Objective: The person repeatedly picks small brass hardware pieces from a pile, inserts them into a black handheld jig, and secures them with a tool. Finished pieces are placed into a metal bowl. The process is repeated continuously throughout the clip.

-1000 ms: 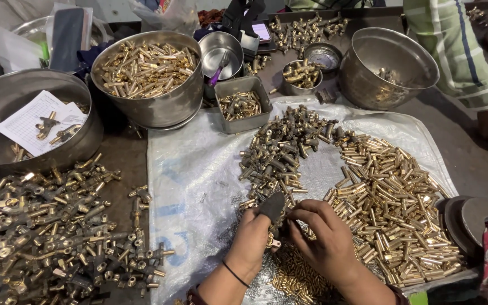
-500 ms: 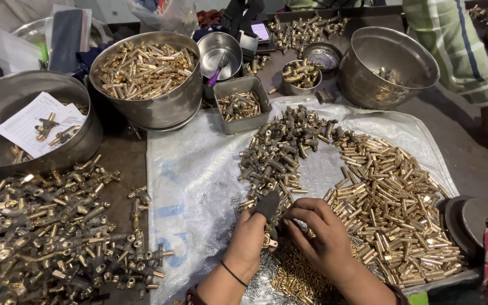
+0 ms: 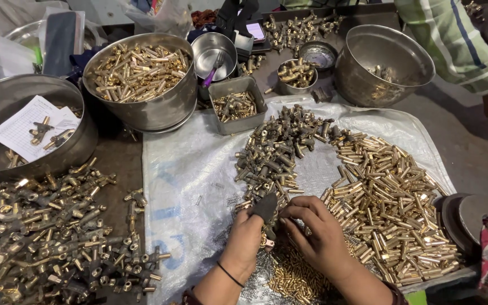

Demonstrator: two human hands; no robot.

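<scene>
Centrally, low on the white woven plastic sheet (image 3: 182,186), left hand (image 3: 244,240) pinches a small dark metal fitting (image 3: 266,208), fingers closed on it. Right hand (image 3: 317,231) curls against it, fingertips touching. Fitting likely rigid, weighty, slick; best gripped across its body.

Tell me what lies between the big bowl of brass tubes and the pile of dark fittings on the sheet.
In the head view, a small rectangular metal tray of brass pieces sits between the big bowl and the pile of dark fittings, on the white sheet's far edge.
</scene>
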